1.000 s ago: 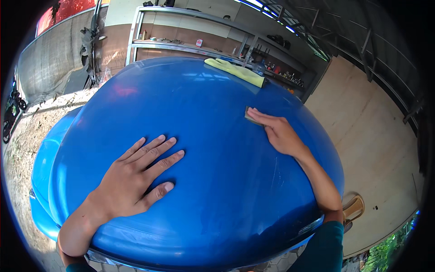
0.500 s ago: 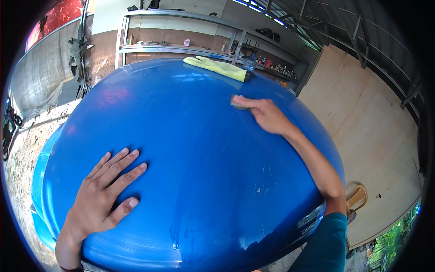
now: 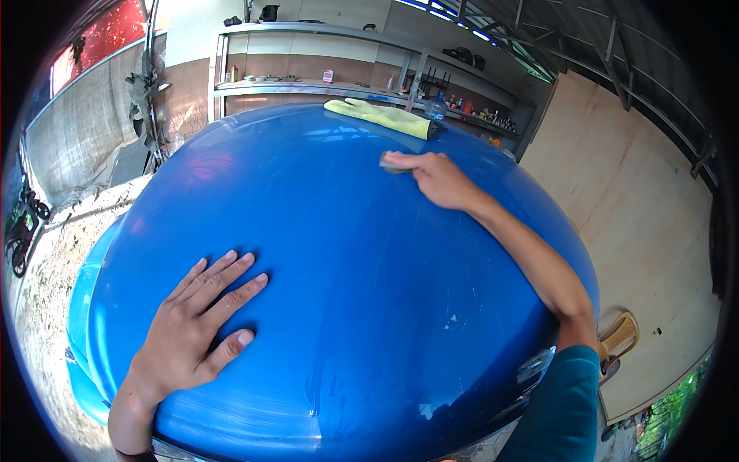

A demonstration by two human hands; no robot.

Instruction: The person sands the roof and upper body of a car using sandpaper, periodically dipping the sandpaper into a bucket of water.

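Note:
A glossy blue car roof (image 3: pixel 339 254) fills the middle of the view, with small pale specks and streaks toward its near right. My left hand (image 3: pixel 196 319) lies flat on the near left of it, fingers spread, holding nothing. Stretched far across the roof, my right hand (image 3: pixel 439 179) presses a small, flat grey pad (image 3: pixel 395 163) against the paint. What the pad is made of cannot be told. Beyond that hand, a pale yellow glove (image 3: pixel 379 117) rests on the roof's far edge.
Behind the car stands a metal shelf rack (image 3: pixel 308 29) with bottles and small items. A large wooden panel (image 3: pixel 623 223) is on the right, beside a tan plastic chair (image 3: pixel 618 336). Grey sheeting (image 3: pixel 85 131) hangs at the left.
My right hand has slid the grey pad leftward and slightly farther away over the roof. The whole view has shifted a little. My left hand stays in place on the roof.

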